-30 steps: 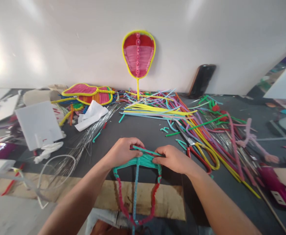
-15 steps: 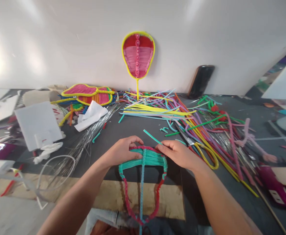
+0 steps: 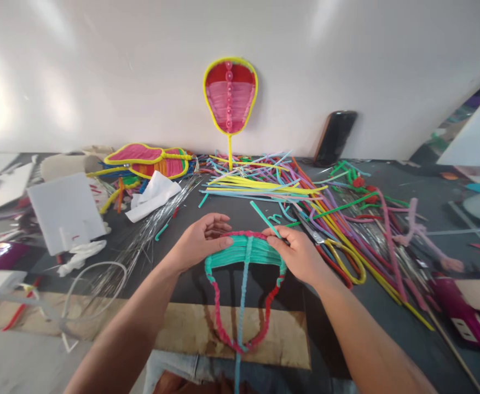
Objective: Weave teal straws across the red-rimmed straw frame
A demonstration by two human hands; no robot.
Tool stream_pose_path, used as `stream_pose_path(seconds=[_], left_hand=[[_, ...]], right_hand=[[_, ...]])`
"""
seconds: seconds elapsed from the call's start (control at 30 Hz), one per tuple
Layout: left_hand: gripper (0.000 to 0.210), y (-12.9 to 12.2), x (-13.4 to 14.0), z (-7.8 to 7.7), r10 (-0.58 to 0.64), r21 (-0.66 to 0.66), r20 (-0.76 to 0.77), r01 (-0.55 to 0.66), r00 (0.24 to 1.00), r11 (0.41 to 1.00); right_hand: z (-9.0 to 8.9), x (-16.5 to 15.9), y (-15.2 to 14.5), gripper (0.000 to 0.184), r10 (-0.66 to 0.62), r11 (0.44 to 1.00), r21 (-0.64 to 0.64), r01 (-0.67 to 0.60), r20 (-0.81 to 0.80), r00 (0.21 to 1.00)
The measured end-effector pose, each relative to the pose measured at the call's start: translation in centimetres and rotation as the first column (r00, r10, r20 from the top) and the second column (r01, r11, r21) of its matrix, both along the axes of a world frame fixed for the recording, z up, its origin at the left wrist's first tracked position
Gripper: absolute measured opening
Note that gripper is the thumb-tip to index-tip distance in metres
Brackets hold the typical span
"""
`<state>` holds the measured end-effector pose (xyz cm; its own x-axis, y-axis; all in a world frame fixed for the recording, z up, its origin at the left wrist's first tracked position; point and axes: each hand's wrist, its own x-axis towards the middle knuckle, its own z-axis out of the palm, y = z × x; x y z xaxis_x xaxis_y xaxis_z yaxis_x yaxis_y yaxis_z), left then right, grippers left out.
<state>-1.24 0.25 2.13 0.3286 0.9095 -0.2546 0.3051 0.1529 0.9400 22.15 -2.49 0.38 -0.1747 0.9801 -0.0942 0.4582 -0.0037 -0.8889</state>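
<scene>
Above the table edge is a rounded pipe-cleaner frame (image 3: 217, 319), wrapped in pink and red, with a light-blue stem (image 3: 243, 284) down its middle. Rows of teal pipe cleaner (image 3: 231, 253) fill its top part. My left hand (image 3: 201, 241) holds the top left edge, thumb in front and the other fingers curved behind. At the top right corner, my right hand (image 3: 299, 251) pinches the frame between thumb and fingers. The loose end of a teal pipe cleaner (image 3: 264, 217) sticks up from that hand; where it meets the frame is hidden.
A finished pink and yellow paddle shape (image 3: 230, 98) stands against the white wall. Loose pipe cleaners (image 3: 264, 183), yellow-handled scissors (image 3: 346, 257) and a leaning phone (image 3: 335, 138) lie beyond my right hand. Silver wires (image 3: 141, 232), crumpled white paper (image 3: 153, 196) and a glue gun (image 3: 465, 312) are around.
The frame has risen and shifted slightly right, away from me. My left thumb has slid outward from the centre stem, and the teal end now points up more steeply.
</scene>
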Motion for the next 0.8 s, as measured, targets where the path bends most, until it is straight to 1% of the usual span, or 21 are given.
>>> stream_pose_path(seconds=[0.1,0.2,0.27,0.33,0.4,0.43,0.47,0.53,0.57,0.6,0.63,0.73,0.8], left_hand=[[0.065,0.0,0.1,0.0,0.034,0.040,0.046,-0.036,0.998,0.999],[0.063,0.0,0.0,-0.3,0.040,0.030,0.107,-0.043,0.993,0.999],[0.060,0.2,-0.2,-0.4,0.052,0.033,0.112,-0.056,0.992,0.998],[0.061,0.3,-0.3,-0.2,0.052,0.048,0.073,-0.056,0.996,0.997],[0.068,0.4,-0.2,0.3,-0.007,0.069,-0.036,0.010,0.999,0.998],[0.071,0.4,-0.1,0.7,-0.054,0.089,-0.126,0.066,0.991,0.994],[0.074,0.5,0.1,1.1,-0.099,0.117,-0.229,0.128,0.968,0.985],[0.075,0.7,0.7,1.9,-0.150,0.179,-0.422,0.244,0.894,0.953],[0.073,0.9,1.1,2.3,-0.170,0.197,-0.484,0.296,0.858,0.935],[0.070,1.1,1.5,2.5,-0.200,0.195,-0.509,0.339,0.837,0.920],[0.067,1.4,1.9,2.6,-0.242,0.181,-0.498,0.373,0.833,0.910],[0.057,2.2,2.7,2.3,-0.360,0.113,-0.361,0.424,0.860,0.899],[0.052,2.5,2.7,2.0,-0.374,0.093,-0.289,0.415,0.881,0.905]], right_hand=[[-0.2,0.2,0.1,0.026,-0.080,0.995,0.065,0.080,-0.004,0.997],[-0.5,0.3,0.2,0.028,-0.126,0.987,0.096,0.128,-0.024,0.992],[-0.6,0.2,0.1,0.027,-0.088,0.991,0.095,0.090,-0.032,0.996],[-0.6,0.0,0.0,0.025,-0.025,0.996,0.080,0.027,-0.034,0.999],[-0.5,-0.3,-0.1,0.024,0.024,0.997,0.068,-0.021,-0.043,0.999],[-0.4,-0.5,-0.1,0.024,0.036,0.997,0.064,-0.033,-0.048,0.998],[-0.4,-0.5,-0.2,0.024,0.041,0.997,0.063,-0.038,-0.051,0.998],[-0.3,-0.6,-0.3,0.024,0.036,0.997,0.076,-0.032,-0.055,0.998],[-0.3,-0.6,-0.3,0.025,0.032,0.996,0.088,-0.027,-0.058,0.998],[-0.2,-0.6,-0.3,0.025,0.029,0.995,0.101,-0.022,-0.062,0.998],[-0.3,-0.5,-0.3,0.025,0.027,0.993,0.113,-0.019,-0.068,0.997],[-0.3,-0.4,-0.4,0.024,0.030,0.991,0.133,-0.018,-0.085,0.996],[-0.4,-0.4,-0.3,0.023,0.042,0.992,0.124,-0.032,-0.082,0.996]])
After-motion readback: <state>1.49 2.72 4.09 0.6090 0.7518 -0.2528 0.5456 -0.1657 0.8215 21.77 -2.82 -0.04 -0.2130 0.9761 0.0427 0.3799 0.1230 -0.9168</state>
